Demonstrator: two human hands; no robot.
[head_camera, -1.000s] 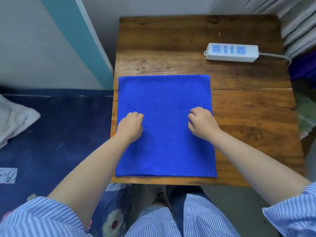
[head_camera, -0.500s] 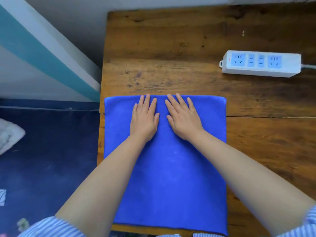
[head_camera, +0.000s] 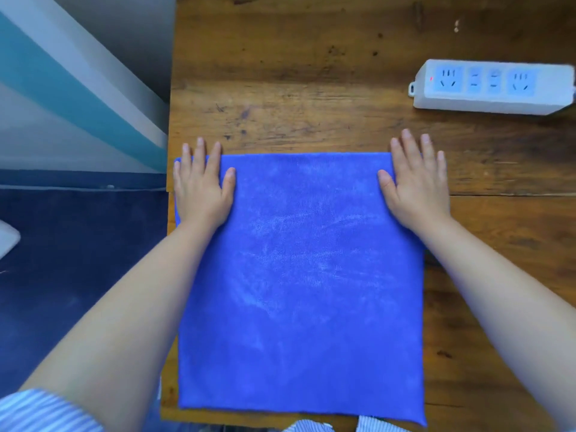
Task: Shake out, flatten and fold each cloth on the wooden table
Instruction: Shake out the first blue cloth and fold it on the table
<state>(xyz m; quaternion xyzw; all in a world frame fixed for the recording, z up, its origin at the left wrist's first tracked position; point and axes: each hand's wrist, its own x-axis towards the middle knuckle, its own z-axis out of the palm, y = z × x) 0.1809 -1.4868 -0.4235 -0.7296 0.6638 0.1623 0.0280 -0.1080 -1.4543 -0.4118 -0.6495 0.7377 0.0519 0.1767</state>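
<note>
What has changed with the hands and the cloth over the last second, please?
Both hands opened from loose fists, then slid apart along the blue cloth's far edge: the left hand now presses the far left corner, the right hand the far right. The cloth stayed flat on the wooden table; the power strip did not move.

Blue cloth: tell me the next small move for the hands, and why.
Probably pinch the two far corners and bring them toward the near edge for a first fold. The blue cloth lies flat and square on the wooden table, with the left hand and right hand pressing flat on those corners.
</note>
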